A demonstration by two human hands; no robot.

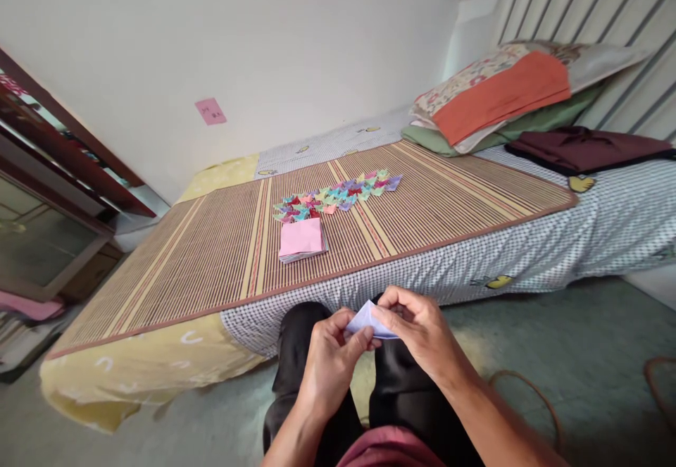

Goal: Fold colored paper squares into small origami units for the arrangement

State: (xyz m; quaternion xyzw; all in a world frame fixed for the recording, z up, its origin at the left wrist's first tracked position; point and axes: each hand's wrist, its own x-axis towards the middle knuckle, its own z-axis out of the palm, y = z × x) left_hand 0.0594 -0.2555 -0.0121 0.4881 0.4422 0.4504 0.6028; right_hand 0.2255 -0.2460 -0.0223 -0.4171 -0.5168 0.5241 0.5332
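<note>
A lavender sheet of paper (365,318), folded into a triangle with its point upward, is held above my knees. My left hand (338,347) pinches its left side, thumb across the front near the lower edge. On the right side, my right hand (415,322) grips it between thumb and fingers. Both hands are closed on the paper. On the bed mat ahead lies a stack of square paper (301,237) with a pink sheet on top. Just behind it, several small folded paper pieces (338,196) in many colours lie in slanting rows.
A striped bamboo mat (211,256) covers the bed, over a checked sheet (623,206). Pillows (501,94) and a folded maroon cloth (586,148) lie at the right end. A pink paper (210,111) is on the wall. A cord (533,389) crosses the floor at right.
</note>
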